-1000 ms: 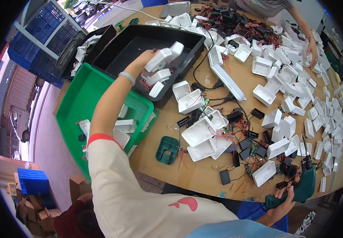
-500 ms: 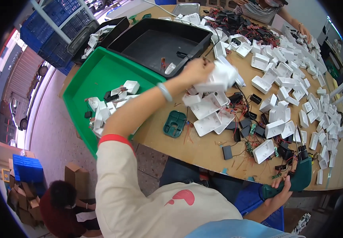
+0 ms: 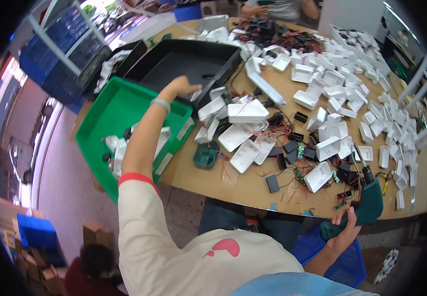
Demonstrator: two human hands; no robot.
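Note:
My left hand [image 3: 180, 87] is over the near edge of the black tray [image 3: 218, 49]. Its bent fingers reach down to a small white piece [image 3: 195, 94], and whether they grip it is unclear. At the table's near right edge, my right hand [image 3: 346, 227] is wrapped round the handle of a dark green electric screwdriver [image 3: 369, 204]. This tool has a pistol shape and a long thin bit pointing away from me. White plastic boxes [image 3: 248, 111] are stacked in front of the black tray, near a small green divided dish [image 3: 206, 155].
A green tray [image 3: 110, 96] holding several white boxes stands at left. Black battery holders [image 3: 272, 183], red wires and small circuit boards [image 3: 300, 175] litter the middle. Many white boxes [image 3: 329, 79] spread right; wired black parts [image 3: 282, 34] are heaped far back. Another person [image 3: 275, 10] sits beyond.
My left hand has left the white boxes and moved left to the black tray. A white box now rests on the stack. The view has shifted; my right hand keeps the electric screwdriver.

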